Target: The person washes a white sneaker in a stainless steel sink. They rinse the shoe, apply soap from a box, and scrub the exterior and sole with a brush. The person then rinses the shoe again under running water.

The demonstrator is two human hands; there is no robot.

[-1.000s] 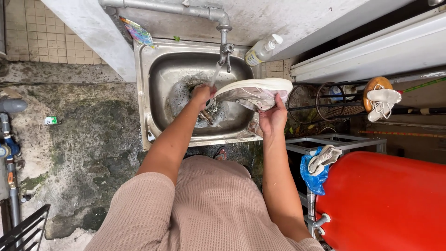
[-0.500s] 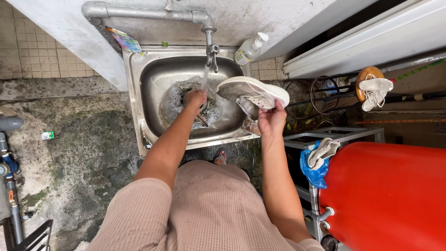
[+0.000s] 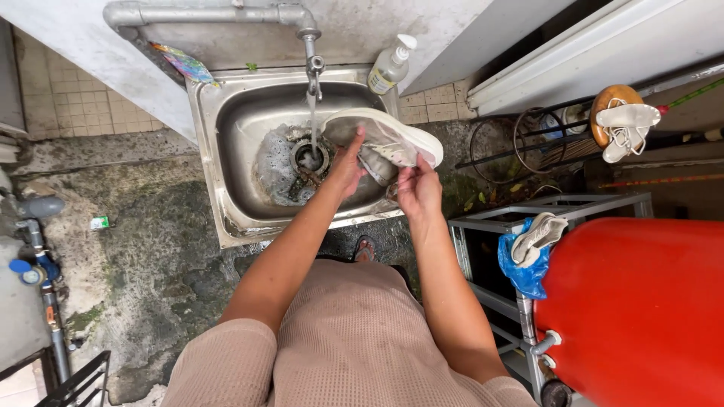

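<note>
A white sneaker [image 3: 392, 134] lies on its side over the right half of a steel sink [image 3: 226, 128]. My left hand [image 3: 347, 167] grips it at the near side, fingers on the upper. My right hand [image 3: 418, 188] holds the shoe's lower edge near the sole. A thin stream of water runs from the tap [image 3: 311, 64] down to the drain [image 3: 309, 157], where suds and dirt sit. The shoe's toe points right, past the sink's rim.
A soap pump bottle [image 3: 390, 66] stands at the sink's back right corner. A red tank [image 3: 641, 309] fills the lower right. Other white shoes rest on a metal rack [image 3: 539, 237] and a stand [image 3: 622, 124]. Mossy concrete floor [image 3: 121, 218] lies to the left.
My left hand left the drain area and moved right onto the sneaker. The shoe now sits lower, over the sink, held by both hands. The camera view shifted slightly.
</note>
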